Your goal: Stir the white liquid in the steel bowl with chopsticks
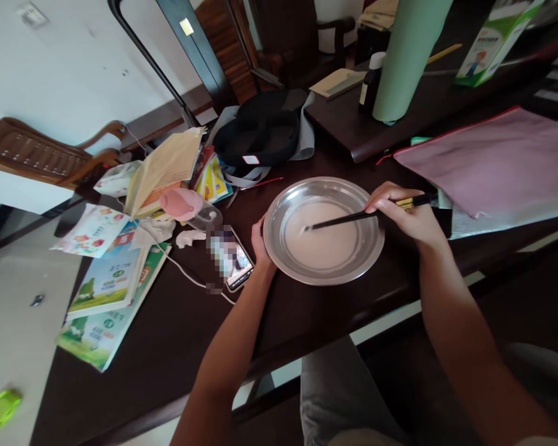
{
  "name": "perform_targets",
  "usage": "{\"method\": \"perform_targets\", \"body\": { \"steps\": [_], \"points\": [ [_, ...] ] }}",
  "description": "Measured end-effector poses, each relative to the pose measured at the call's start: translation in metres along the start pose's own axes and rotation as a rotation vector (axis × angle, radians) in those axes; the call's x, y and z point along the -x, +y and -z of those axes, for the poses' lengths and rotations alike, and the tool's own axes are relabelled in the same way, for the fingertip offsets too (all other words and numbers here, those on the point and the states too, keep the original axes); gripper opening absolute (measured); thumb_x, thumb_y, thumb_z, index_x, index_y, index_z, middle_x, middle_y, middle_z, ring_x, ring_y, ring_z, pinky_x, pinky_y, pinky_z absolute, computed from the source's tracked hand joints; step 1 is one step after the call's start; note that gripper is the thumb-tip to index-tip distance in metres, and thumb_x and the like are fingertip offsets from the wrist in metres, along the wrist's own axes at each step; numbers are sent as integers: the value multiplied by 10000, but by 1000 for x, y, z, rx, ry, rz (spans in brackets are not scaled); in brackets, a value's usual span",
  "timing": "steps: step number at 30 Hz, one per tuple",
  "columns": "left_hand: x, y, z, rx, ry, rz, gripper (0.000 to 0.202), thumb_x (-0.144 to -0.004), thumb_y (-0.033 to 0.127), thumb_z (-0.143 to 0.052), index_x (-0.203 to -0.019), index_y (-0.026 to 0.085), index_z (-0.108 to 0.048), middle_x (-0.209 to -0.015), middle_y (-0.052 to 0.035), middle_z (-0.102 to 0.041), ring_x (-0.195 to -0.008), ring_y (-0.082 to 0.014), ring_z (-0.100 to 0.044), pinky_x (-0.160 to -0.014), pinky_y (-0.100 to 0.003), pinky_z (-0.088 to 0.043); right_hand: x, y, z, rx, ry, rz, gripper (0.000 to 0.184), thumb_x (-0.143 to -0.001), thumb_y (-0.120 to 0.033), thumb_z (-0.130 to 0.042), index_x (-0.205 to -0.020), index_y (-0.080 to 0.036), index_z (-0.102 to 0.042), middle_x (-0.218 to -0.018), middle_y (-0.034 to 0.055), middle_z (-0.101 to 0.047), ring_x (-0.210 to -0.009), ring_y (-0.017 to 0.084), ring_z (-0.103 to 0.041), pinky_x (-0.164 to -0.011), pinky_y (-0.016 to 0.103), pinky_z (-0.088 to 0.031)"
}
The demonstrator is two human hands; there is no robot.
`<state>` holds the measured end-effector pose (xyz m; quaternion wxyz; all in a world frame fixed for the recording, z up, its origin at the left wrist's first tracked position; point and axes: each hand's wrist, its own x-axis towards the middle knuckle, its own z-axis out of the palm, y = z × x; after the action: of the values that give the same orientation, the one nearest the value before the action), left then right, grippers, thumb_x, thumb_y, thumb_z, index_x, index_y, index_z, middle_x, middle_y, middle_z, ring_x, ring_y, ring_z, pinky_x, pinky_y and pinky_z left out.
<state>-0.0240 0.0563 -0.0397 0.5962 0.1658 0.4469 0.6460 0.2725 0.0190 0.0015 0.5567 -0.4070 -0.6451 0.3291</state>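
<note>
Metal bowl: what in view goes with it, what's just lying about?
In use:
- metal bowl
- pale liquid
- chopsticks in right hand
- left hand at bowl's side

Apparently just lying about:
- phone
- books
- black bag
- pink pouch

Basin [325, 275]: smooth, shiny metal. Chopsticks [344, 220]: smooth. Table [177, 328]: glossy wood. Pouch [493, 161]: matt, cloth-like. Envelope [174, 158]: matt paper.

The metal bowl [274, 232] is silver-grey, and the liquid [323, 251] in it is a milky, faintly pinkish white. The chopsticks [346, 218] are black with gold toward the thick end. The table [186, 322] is very dark brown. A dusty-pink pouch [497, 155] has red edging; the tall cylinder [411, 59] is plain sage green. A white packet [92, 229] bears reddish floral print, and the trousers [339, 387] are grey.
</note>
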Motion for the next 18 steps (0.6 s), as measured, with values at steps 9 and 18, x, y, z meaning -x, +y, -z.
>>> {"method": "perform_targets", "body": {
  "steps": [9,18],
  "points": [
    [5,4,-2,25,-20,95,231,-842,410,-669,-726,222,-738,-691,-7,-738,-836,-226,-739,-859,-328,-559,1,1,1,-58,-7,-1,295,-944,-405,-684,-707,-262,-786,-732,26,-690,-758,205,-628,-737,362,-449],
    [5,3,2,36,-76,113,259,-823,471,-708,-787,217,-745,-741,-20,-760,-898,-252,-758,-865,-349,-565,-1,1,1,-68,139,0,392,-927,-495,-679,-617,-265,-743,-650,16,-656,-671,196,-602,-697,370,-448]
  ]
}}
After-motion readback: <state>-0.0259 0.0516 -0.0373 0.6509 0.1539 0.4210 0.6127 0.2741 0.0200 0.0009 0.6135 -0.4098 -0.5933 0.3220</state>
